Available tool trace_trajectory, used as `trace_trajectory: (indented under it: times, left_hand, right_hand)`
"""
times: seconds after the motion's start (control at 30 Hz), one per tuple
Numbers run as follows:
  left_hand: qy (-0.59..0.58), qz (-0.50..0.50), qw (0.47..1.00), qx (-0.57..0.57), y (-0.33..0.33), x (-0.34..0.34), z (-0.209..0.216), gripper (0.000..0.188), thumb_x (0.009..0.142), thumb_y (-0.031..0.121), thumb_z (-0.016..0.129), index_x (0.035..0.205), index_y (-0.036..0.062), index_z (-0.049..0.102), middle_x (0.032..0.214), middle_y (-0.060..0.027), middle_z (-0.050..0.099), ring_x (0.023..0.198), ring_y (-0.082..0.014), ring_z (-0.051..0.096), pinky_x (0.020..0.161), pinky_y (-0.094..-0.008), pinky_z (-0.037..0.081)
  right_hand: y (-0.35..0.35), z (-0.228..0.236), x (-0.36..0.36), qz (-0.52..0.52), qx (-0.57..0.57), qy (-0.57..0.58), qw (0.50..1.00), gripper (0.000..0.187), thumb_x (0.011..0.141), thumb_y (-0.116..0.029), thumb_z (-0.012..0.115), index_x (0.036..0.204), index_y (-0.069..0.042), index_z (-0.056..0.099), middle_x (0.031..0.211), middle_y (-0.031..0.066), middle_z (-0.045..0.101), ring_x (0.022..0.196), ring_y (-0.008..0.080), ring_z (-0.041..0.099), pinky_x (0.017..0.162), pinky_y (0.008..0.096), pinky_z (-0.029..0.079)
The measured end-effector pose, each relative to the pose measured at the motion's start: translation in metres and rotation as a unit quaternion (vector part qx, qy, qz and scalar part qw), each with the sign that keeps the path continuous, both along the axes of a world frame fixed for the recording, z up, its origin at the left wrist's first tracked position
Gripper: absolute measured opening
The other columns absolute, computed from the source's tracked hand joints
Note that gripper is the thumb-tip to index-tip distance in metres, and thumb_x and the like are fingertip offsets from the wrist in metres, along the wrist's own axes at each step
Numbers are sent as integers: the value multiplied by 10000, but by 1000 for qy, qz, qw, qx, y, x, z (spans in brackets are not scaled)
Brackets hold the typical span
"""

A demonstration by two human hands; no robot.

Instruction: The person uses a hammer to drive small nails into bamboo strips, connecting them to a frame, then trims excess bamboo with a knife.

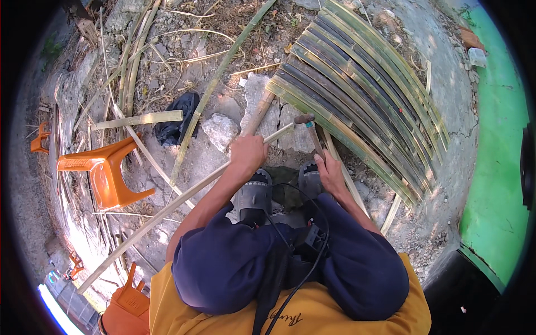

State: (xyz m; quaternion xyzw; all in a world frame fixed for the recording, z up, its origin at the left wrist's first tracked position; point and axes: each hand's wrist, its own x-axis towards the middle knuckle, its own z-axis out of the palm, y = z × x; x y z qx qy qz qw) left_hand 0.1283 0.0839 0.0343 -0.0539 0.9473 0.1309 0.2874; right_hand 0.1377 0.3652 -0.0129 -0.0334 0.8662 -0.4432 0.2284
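Note:
My left hand (pixel 248 153) is closed around a long pale bamboo strip (pixel 167 211), which runs from the lower left up to the middle of the view. A hammer (pixel 315 139) is in my right hand (pixel 330 173), fingers wrapped round its wooden handle. The hammer's head is right by the strip's upper end; I cannot tell whether they touch. Beyond my left hand, a thick wooden stick (pixel 260 110) slants up toward the panel of bamboo slats (pixel 357 100), which lies ahead on the right.
An orange plastic stool (pixel 106 173) lies tipped over at the left, near a black plastic bag (pixel 177 118). A pale rock (pixel 220 131) sits before my feet. Loose bamboo strips (pixel 223 70) cover the rough ground, and a green painted surface (pixel 497 167) borders the right.

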Motion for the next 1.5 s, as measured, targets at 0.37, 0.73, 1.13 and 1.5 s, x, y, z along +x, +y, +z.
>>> trace_trajectory:
  times: [0.37, 0.73, 1.13, 1.5]
  left_hand:
    - [135, -38, 979, -146, 29, 48, -70, 285, 996, 159, 548, 1227, -4, 510, 864, -162, 672, 681, -292, 741, 548, -398, 598]
    - [85, -13, 982, -170, 49, 29, -52, 281, 980, 167, 582, 1160, -42, 528, 816, -150, 708, 646, -207, 736, 469, -323, 573]
    - [62, -7, 979, -193, 53, 25, -49, 237, 987, 168, 581, 1116, -26, 535, 794, -134, 708, 639, -209, 736, 448, -349, 569]
    - [76, 1, 979, -192, 53, 27, -51, 194, 983, 159, 580, 1076, -3, 530, 774, -138, 713, 625, -211, 733, 446, -352, 565]
  right_hand:
    - [13, 0, -1, -58, -10, 64, 996, 365, 1054, -319, 543, 976, 36, 563, 690, 222, 592, 647, 391, 621, 621, 465, 452]
    - [-3, 12, -3, -13, -13, 72, 997, 256, 1052, -248, 558, 1016, 6, 546, 666, 245, 545, 628, 443, 592, 591, 479, 426]
    - [-8, -15, -14, 92, 80, 79, 989, 222, 1061, -213, 522, 1044, 8, 508, 741, 335, 592, 731, 534, 618, 616, 576, 426]
    - [-33, 30, -38, 33, -57, 147, 987, 248, 1066, -236, 515, 1089, 10, 539, 739, 290, 600, 703, 516, 609, 621, 557, 439]
